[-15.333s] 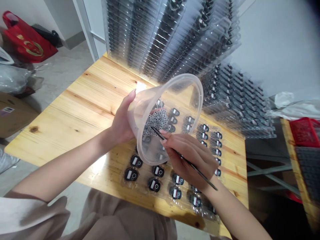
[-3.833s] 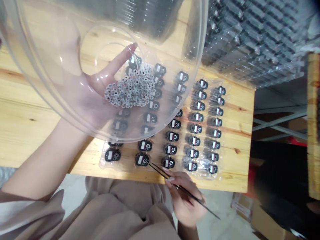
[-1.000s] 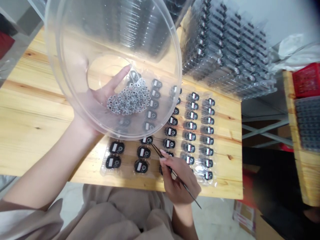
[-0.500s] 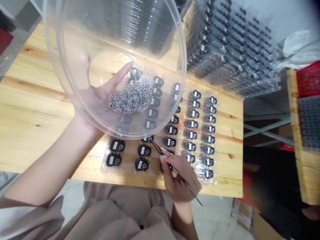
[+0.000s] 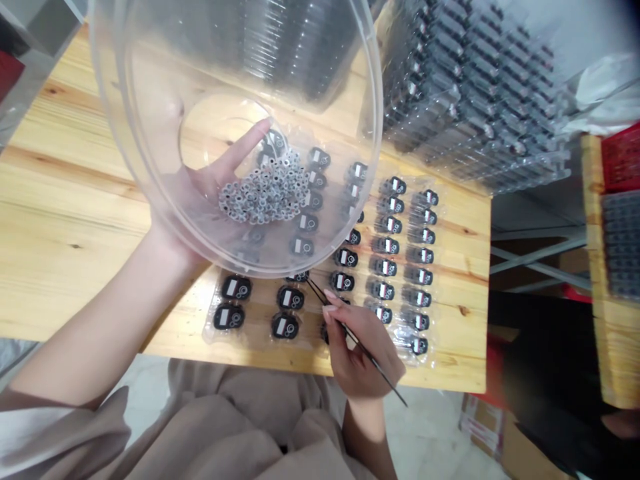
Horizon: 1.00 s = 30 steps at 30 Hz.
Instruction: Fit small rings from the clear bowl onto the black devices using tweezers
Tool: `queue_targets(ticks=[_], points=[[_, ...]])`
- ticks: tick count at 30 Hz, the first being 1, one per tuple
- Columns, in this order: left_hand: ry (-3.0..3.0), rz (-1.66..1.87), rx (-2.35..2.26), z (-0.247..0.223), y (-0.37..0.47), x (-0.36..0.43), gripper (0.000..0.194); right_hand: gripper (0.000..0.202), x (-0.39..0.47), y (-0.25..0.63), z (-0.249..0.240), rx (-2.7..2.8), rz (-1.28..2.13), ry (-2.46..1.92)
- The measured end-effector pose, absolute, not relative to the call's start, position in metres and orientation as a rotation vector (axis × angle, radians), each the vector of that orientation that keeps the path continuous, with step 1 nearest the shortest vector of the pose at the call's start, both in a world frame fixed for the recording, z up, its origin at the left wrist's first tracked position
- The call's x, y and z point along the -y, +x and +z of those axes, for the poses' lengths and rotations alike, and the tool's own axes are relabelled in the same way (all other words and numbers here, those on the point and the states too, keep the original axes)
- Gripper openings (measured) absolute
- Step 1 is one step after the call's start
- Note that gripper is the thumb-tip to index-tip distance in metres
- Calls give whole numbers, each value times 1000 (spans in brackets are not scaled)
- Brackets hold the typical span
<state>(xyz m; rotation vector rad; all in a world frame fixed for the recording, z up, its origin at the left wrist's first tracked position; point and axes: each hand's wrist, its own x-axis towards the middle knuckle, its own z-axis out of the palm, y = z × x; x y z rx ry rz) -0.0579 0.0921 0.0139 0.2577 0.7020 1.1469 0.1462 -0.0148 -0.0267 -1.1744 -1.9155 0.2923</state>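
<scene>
Tilted toward me, a clear plastic tub (image 5: 376,100) rests in my left hand (image 5: 210,183), which supports it from underneath and shows through its wall. Small silvery ring-like parts (image 5: 265,190) lie heaped inside the tub. Black tweezers (image 5: 357,343) are pinched between the fingers of my right hand (image 5: 363,350). Their tips are at a black device (image 5: 300,275) partly covered by the tub's rim. Whether the tips grip a part is too small to tell. Rows of such black devices with white labels sit in a clear blister tray (image 5: 320,347) on the wooden table (image 5: 75,280).
Tall stacks of filled clear trays (image 5: 470,87) stand at the back right of the table. Beyond the table's right edge are a red crate (image 5: 623,157) on another wooden surface and a person in dark clothing (image 5: 545,373). A cardboard box (image 5: 483,427) is on the floor.
The view has shifted slightly. Both hands keep nearly the same pose, with the tub still held up and the tweezer tips still at the same device.
</scene>
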Motion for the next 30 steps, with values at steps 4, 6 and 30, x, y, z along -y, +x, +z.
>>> queue_targets(ticks=[4, 6, 30], points=[[259, 1149, -732, 17, -58, -93, 86, 24, 18, 146, -25, 1853, 351, -1207], [251, 1124, -731, 18, -59, -93, 86, 27, 19, 146, -25, 1805, 386, -1220], [207, 1086, -705, 17, -59, -95, 90, 30, 15, 147, -29, 1708, 489, -1257]])
